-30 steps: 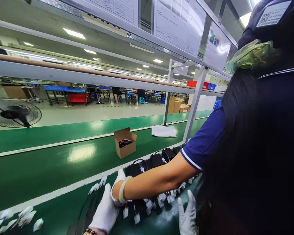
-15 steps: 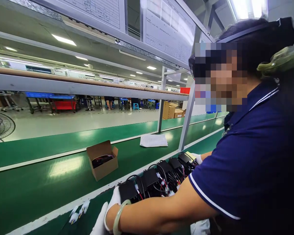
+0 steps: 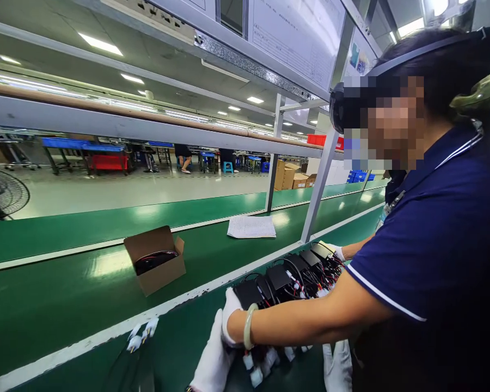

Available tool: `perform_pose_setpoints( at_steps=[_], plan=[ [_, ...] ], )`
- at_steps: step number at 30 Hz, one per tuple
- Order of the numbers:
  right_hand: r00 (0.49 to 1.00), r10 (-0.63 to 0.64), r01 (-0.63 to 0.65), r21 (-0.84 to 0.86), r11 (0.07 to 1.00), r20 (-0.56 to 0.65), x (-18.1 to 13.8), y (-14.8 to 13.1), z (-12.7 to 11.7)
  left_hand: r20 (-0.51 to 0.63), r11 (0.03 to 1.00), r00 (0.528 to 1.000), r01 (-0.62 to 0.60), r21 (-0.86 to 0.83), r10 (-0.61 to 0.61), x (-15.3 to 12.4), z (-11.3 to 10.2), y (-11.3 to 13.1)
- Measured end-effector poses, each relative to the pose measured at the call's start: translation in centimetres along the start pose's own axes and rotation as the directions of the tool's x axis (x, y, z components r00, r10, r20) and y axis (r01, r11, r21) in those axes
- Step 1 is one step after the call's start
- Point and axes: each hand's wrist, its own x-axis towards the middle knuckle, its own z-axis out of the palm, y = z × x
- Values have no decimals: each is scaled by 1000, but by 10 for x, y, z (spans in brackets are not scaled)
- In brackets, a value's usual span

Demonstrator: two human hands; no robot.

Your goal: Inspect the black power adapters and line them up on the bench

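Observation:
A row of black boxes (image 3: 283,277) with red and black wires and white plug ends lies along the near green bench. A co-worker in a dark blue shirt holds the row between two white-gloved hands, one (image 3: 230,316) with a pale bangle at the near end, the other (image 3: 338,252) at the far end. My left hand (image 3: 210,362), gloved in white, lies stretched out just beneath the co-worker's near hand and touches it. My right hand (image 3: 338,366), also gloved, rests flat with its fingers extended beside the white plugs (image 3: 261,366), holding nothing.
An open cardboard box (image 3: 155,267) with dark parts inside rides on the green conveyor belt (image 3: 65,305). A sheet of paper (image 3: 251,227) lies farther along. Two loose white plugs (image 3: 141,335) sit on the belt's white edge. A metal post (image 3: 320,185) and overhead rail stand behind. A fan (image 3: 0,193) is at the left.
The view has swung right and down. The cardboard box has travelled left along the belt. The co-worker's arm still spans the row, and my gloved hands are back in view at the bottom.

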Motion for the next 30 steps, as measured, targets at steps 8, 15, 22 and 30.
perform_pose_setpoints(
  at_steps=[8, 15, 22, 30],
  plan=[
    [980, -188, 191, -30, 981, 71, -66, 12, 5, 111, 997, 993, 42, -60, -35, 24, 28, -26],
    [980, -179, 187, -88, 978, 87, -103, -22, 24, 196, 991, 972, 120, 55, -129, 37, 44, -28],
    [966, -243, 254, -152, 955, 89, -107, -9, 9, 190, 980, 965, 162, 116, -182, 0, 44, -40],
    [883, -256, 261, 41, 964, 393, -117, -7, 2, 197, 503, 920, -354, 788, 338, -146, -117, 6]
  ],
)
